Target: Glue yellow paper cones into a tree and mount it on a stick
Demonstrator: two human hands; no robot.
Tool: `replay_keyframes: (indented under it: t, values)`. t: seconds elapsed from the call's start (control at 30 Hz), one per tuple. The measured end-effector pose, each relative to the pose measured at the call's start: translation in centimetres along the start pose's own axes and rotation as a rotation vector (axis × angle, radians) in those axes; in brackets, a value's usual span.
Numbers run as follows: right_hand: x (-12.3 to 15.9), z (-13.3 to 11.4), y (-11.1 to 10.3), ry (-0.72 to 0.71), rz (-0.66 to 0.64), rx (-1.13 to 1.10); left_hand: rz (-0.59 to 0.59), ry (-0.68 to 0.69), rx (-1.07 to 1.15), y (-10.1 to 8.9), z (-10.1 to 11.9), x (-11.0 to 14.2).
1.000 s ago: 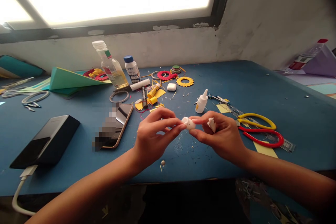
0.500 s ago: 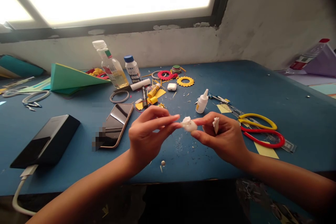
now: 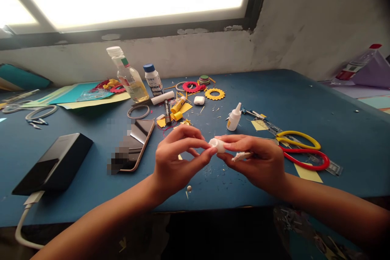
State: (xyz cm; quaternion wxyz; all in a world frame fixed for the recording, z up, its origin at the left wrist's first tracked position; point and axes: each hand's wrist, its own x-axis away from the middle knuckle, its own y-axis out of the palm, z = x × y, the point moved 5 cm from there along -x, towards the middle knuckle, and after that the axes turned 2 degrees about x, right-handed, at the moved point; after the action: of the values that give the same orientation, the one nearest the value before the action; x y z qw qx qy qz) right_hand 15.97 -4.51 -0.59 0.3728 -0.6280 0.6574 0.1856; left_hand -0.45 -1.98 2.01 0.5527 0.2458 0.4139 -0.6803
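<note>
Between my two hands is a small white cap-like piece (image 3: 217,145), hollow at its upper left end. My left hand (image 3: 179,158) pinches its left rim with thumb and forefinger. The thumb and fingers of my right hand (image 3: 258,158) close on its right side. A short, flat piece with a rough white coating (image 3: 241,156) also sticks out from my right fingers, pointing left; what it is made of I cannot tell. Just beyond my hands a small white glue bottle (image 3: 234,118) with a pointed nozzle stands upright.
Yellow-and-red-handled scissors (image 3: 304,158) lie at right over a clear ruler (image 3: 335,168). A phone (image 3: 137,146) and a black power bank (image 3: 55,162) are at left. Farther back are a clear bottle (image 3: 132,83), a blue-capped bottle (image 3: 153,81) and toothed paper rings (image 3: 215,94).
The white piece has turned, showing its hollow end, and my left thumb now grips it. The coated piece has swung from upright to sideways. The green folded paper at left has dropped flat.
</note>
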Motion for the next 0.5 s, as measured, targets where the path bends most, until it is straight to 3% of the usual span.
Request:
replay_keyframes:
  t: [0.37,0.5]
  values:
    - [-0.3,-0.8,-0.2,-0.120,0.065,0.124,0.025,-0.243,0.111,0.3,-0.5,0.6]
    - [-0.6,-1.1,-0.4,-0.196,0.047,0.188,0.034,-0.231,0.146,0.2,-0.8,0.7]
